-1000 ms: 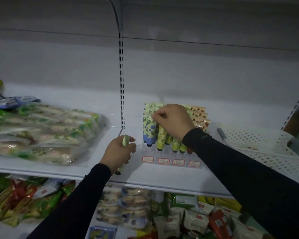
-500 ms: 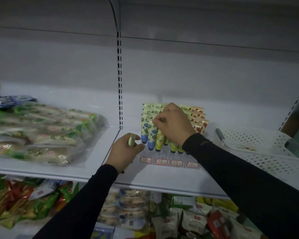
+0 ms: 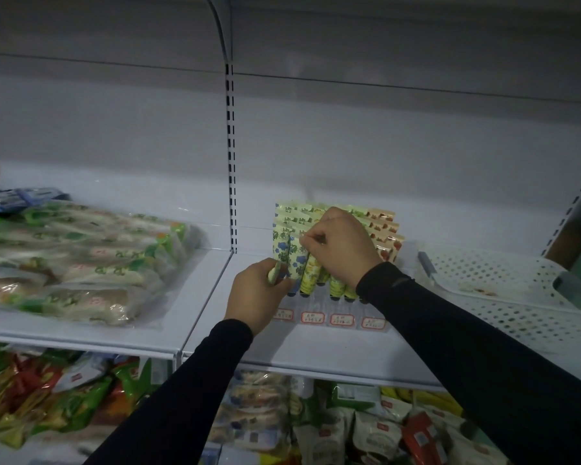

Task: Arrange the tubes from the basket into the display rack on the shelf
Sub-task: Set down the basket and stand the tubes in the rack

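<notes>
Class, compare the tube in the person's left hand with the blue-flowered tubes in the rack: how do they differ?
The held tube is gripped in the left hand, outside the rack; the blue-flowered tubes stand in the display rack. The held tube is mostly hidden; the racked ones show plainly. Both have pale, green-printed wrappers.

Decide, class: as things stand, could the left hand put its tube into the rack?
Probably yes. The left hand grips a tube right beside the rack's left front corner, with nothing between them. The right hand is busy further right among the standing tubes.
</notes>
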Demonstrator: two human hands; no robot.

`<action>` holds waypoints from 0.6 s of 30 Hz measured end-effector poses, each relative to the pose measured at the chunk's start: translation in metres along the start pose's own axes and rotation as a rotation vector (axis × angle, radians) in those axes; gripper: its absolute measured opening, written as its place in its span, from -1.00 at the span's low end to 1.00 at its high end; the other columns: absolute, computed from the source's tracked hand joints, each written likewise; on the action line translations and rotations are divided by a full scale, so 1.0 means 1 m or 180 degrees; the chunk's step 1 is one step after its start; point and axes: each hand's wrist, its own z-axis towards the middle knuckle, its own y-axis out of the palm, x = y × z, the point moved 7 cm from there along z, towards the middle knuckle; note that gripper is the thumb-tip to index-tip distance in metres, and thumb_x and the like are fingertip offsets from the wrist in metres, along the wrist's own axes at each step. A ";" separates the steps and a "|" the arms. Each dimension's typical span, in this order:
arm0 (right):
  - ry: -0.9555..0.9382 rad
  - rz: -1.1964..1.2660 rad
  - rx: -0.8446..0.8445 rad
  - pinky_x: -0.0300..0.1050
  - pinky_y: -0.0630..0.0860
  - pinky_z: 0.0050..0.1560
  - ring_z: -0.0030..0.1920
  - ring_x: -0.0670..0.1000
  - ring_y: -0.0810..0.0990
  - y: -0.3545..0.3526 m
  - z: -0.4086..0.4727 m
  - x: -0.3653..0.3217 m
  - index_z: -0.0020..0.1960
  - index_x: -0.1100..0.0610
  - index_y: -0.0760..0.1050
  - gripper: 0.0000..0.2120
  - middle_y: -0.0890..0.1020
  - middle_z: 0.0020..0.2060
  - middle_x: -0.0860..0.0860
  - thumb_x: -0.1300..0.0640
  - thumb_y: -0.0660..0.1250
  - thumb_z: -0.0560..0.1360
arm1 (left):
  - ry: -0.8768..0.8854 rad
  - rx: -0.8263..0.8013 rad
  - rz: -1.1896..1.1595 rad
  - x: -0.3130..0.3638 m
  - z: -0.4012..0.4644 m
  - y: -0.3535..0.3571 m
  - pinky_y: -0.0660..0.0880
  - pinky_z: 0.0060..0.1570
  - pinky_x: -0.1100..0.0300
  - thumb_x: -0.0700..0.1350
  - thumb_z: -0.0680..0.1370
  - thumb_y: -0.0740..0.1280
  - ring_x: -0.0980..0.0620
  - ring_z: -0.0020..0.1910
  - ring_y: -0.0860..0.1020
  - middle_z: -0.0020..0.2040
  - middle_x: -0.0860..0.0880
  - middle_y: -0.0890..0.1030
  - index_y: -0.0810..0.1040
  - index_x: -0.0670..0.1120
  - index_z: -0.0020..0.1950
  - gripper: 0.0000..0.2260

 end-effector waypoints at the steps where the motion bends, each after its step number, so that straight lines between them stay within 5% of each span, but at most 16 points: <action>1: -0.0005 -0.0026 -0.0007 -0.21 0.28 -0.09 -0.09 -0.04 0.41 0.000 0.000 0.001 -0.18 0.14 0.66 -0.74 0.49 -0.15 0.01 0.02 0.32 0.55 | 0.0010 -0.0012 0.0027 0.001 0.000 0.002 0.32 -0.37 0.48 -0.09 0.49 0.44 0.16 -0.25 0.50 -0.23 0.13 0.58 0.58 -0.02 -0.10 -0.94; 7: -0.0043 -0.0107 -0.0085 -0.17 0.36 -0.07 -0.18 -0.03 0.44 0.000 0.003 -0.002 -0.23 0.14 0.64 -0.73 0.50 -0.20 0.00 0.05 0.30 0.56 | -0.0108 -0.0066 -0.0066 -0.001 -0.002 0.002 0.33 -0.35 0.47 -0.08 0.49 0.44 0.27 -0.24 0.49 -0.27 0.20 0.56 0.57 0.00 -0.08 -0.93; 13: -0.0083 -0.0178 -0.0058 -0.14 0.39 -0.12 -0.18 -0.03 0.45 0.001 0.001 -0.005 -0.21 0.13 0.63 -0.73 0.50 -0.18 0.00 0.03 0.29 0.57 | -0.0205 -0.0041 -0.0213 -0.002 -0.004 -0.003 0.37 -0.22 0.37 -0.11 0.48 0.43 0.11 -0.10 0.54 -0.09 0.16 0.59 0.60 0.03 0.02 -0.86; 18: -0.0107 -0.0020 -0.0145 -0.15 0.39 -0.06 -0.09 0.00 0.50 -0.003 0.002 -0.004 0.02 0.09 0.63 -0.78 0.49 -0.07 0.00 -0.02 0.31 0.55 | -0.0124 -0.0006 -0.0139 0.003 -0.003 -0.007 0.38 -0.25 0.33 -0.13 0.48 0.42 0.18 -0.16 0.53 -0.13 0.20 0.59 0.58 0.08 -0.07 -0.88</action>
